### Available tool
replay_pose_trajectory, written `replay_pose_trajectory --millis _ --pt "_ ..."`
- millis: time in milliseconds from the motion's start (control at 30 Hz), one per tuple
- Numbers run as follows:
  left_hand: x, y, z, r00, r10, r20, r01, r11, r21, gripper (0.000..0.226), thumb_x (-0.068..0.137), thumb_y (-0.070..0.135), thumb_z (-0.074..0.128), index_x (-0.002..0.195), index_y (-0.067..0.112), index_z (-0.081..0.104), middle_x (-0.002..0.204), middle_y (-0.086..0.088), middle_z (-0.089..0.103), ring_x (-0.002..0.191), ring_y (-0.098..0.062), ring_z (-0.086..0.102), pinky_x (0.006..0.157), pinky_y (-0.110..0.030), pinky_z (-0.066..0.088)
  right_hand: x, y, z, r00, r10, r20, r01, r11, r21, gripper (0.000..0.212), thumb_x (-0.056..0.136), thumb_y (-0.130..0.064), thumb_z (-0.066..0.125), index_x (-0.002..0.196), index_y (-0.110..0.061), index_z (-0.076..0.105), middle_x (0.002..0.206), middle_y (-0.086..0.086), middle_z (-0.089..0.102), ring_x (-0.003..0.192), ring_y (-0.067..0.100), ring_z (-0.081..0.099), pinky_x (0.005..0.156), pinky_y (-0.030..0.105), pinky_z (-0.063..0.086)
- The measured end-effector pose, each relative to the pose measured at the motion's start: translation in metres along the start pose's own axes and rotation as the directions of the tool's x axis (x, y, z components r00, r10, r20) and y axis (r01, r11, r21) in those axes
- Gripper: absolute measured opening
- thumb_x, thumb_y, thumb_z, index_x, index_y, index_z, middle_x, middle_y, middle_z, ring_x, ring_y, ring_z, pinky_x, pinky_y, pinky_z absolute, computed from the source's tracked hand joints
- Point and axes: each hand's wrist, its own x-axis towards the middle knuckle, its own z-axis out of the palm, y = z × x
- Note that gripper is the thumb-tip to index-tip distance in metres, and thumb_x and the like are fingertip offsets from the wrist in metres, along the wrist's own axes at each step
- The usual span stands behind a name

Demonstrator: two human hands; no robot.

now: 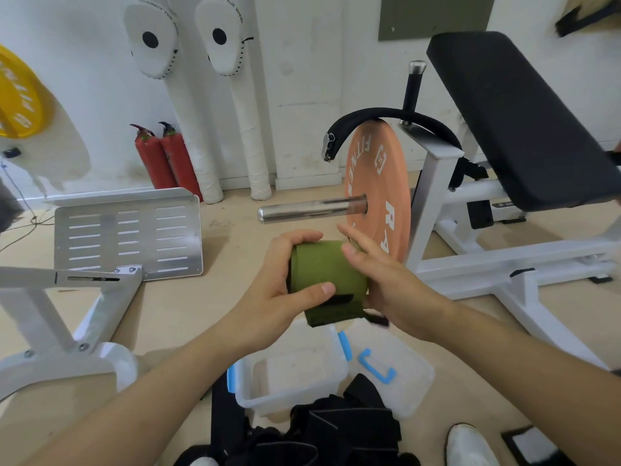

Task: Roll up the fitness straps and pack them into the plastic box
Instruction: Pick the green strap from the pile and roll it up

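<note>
A rolled green fitness strap (324,274) is held in mid-air at the centre of the view, its loose end with a black patch hanging below. My left hand (285,284) grips the roll from the left, thumb across its front. My right hand (383,274) rests against the roll's right end with its fingers stretched out. Directly below stands the clear plastic box (336,375) with blue latches, nothing visible inside it. Its clear lid (403,375) lies just right of it. A heap of black straps (342,428) lies on the floor in front of the box.
An orange weight plate (379,193) on a steel bar (309,208) stands right behind my hands. A black padded bench (517,122) on a white frame fills the right. A perforated metal footplate (131,233) and white machine legs are on the left. My white shoe (470,445) is at bottom right.
</note>
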Motion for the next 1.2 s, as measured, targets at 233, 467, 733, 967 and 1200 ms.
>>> replay_pose_trajectory --millis 233,467,733,967,1200 --pt "-0.005 0.005 0.005 0.998 0.043 0.036 -0.047 0.994 0.099 0.085 0.089 -0.005 0.071 0.152 0.027 0.024 0.139 0.004 0.038 0.118 0.005 0.051 0.085 -0.018 0.054 -0.003 -0.002 -0.002 0.997 0.016 0.074 -0.02 0.998 0.056 0.038 0.094 -0.038 0.063 0.13 -0.029 0.054 0.112 0.01 0.069 0.084 0.027 0.07 0.062 0.037 0.056" --pt "0.002 0.014 0.008 0.96 -0.27 -0.073 0.245 0.937 -0.249 0.074 0.089 0.049 0.067 0.15 0.045 0.025 0.13 0.011 0.054 0.101 -0.008 0.071 0.083 -0.038 0.063 -0.001 0.008 0.004 0.997 -0.079 0.014 0.077 0.992 0.1 0.04 0.095 -0.019 0.066 0.13 -0.032 0.051 0.133 0.012 0.057 0.106 0.036 0.07 0.073 0.043 0.059" --pt "0.001 0.016 0.005 0.921 -0.385 -0.059 0.327 0.846 -0.421 0.041 0.092 0.048 0.057 0.13 0.036 0.051 0.128 -0.005 0.056 0.094 -0.031 0.074 0.067 -0.046 0.063 0.001 0.015 0.008 0.98 -0.184 0.079 0.191 0.976 -0.1 0.052 0.089 -0.018 0.066 0.132 -0.035 0.042 0.124 0.007 0.049 0.098 0.023 0.061 0.067 0.031 0.054" --pt "-0.009 0.008 0.013 0.968 -0.237 -0.081 0.19 0.906 -0.378 0.052 0.089 0.041 0.066 0.131 0.029 0.038 0.127 -0.006 0.057 0.09 -0.029 0.075 0.069 -0.041 0.063 -0.002 0.011 0.022 0.981 -0.18 0.069 0.181 0.983 -0.016 0.053 0.088 -0.02 0.065 0.131 -0.043 0.046 0.13 0.019 0.051 0.103 0.028 0.063 0.089 0.056 0.054" --pt "-0.024 -0.004 -0.003 0.996 -0.051 -0.075 0.04 0.989 -0.144 0.051 0.09 0.023 0.067 0.131 0.022 0.038 0.115 0.011 0.055 0.095 -0.027 0.07 0.073 -0.054 0.063 -0.002 -0.001 0.017 0.995 0.025 0.1 -0.021 0.999 -0.049 0.04 0.097 -0.044 0.058 0.136 -0.036 0.056 0.136 0.005 0.055 0.118 0.029 0.063 0.088 0.055 0.059"
